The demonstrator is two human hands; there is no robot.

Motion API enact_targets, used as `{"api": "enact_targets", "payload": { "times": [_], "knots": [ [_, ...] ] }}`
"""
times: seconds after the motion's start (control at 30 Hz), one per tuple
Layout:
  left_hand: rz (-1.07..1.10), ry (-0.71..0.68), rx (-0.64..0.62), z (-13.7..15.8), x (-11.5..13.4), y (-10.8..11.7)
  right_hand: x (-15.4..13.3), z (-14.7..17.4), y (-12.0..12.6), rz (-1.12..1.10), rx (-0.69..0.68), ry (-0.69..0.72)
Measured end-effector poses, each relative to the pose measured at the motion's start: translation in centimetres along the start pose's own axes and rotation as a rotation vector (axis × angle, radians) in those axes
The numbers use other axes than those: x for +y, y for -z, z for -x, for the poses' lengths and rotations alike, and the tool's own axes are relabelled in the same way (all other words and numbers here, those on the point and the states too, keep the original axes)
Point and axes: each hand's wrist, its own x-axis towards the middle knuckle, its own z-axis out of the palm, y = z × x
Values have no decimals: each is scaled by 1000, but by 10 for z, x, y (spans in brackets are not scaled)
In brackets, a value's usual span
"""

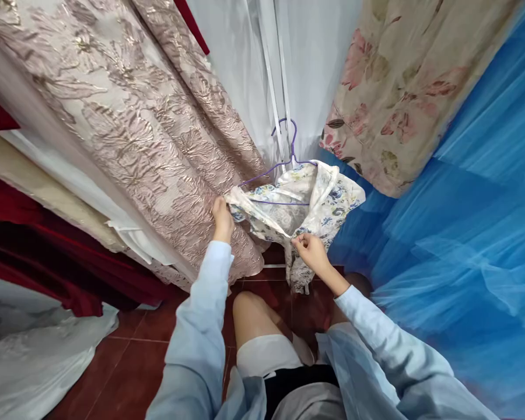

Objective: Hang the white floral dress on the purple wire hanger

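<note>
A white blouse with a blue floral print (339, 201) hangs in front of me on a purple wire hanger (294, 140). Its neckline gapes in a V, and the hanger's lower bar shows inside it. My left hand (223, 216) is closed on the blouse's left shoulder edge, with the fingertips partly hidden. At the bottom of the V, my right hand (310, 251) pinches the front of the blouse between thumb and fingers. Below that hand, the blouse's lower part hangs bunched and narrow.
Pink brocade cloth (126, 128) hangs close on the left, with dark red garments (48, 245) beyond it. White fabric (231, 35) with ribbons hangs behind the hanger. A beige floral garment (389, 111) and blue tulle (464, 245) fill the right. Red tiles (131, 361) cover the floor.
</note>
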Motion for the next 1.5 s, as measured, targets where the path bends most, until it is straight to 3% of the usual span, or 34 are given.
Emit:
{"api": "enact_targets", "payload": {
  "times": [0.17, 0.3, 0.4, 0.53, 0.63, 0.8, 0.9, 1.0, 1.07, 1.23, 1.3, 1.4, 1.5],
  "knots": [
    [170, 385, -63, 98, -46, -36, -6, -1, 4, -63, 1, 51],
    [205, 474, -194, 171, -41, -58, -11, 3, 15, -140, -14, 153],
    [125, 341, -437, 192, -13, -73, -9, 7, 26, -119, -37, 186],
    [16, -24, -757, 184, 34, -98, 1, 0, 53, -268, -29, 75],
    [-2, -134, -831, 177, 52, -118, 9, -11, 75, -409, 4, 16],
    [-60, -94, -774, 187, 50, -135, 15, -8, 90, -489, 209, -67],
    [-73, -88, -753, 197, 45, -131, 14, 6, 88, -444, 186, -88],
    [-105, -84, -769, 199, 44, -118, 6, 16, 89, -264, -92, -8],
    [-101, -54, -780, 196, 46, -109, -8, 17, 95, -109, -216, 71],
    [171, 152, -871, 188, 44, -89, -61, 12, 119, 131, -324, 320],
    [230, 274, -997, 192, 39, -82, -77, 9, 129, 97, -271, 396],
    [124, 467, -1168, 201, 29, -67, -86, 2, 146, -1, -45, 389],
    [-81, 434, -1177, 200, 21, -46, -79, -8, 168, -80, 94, 271]
  ]
}}
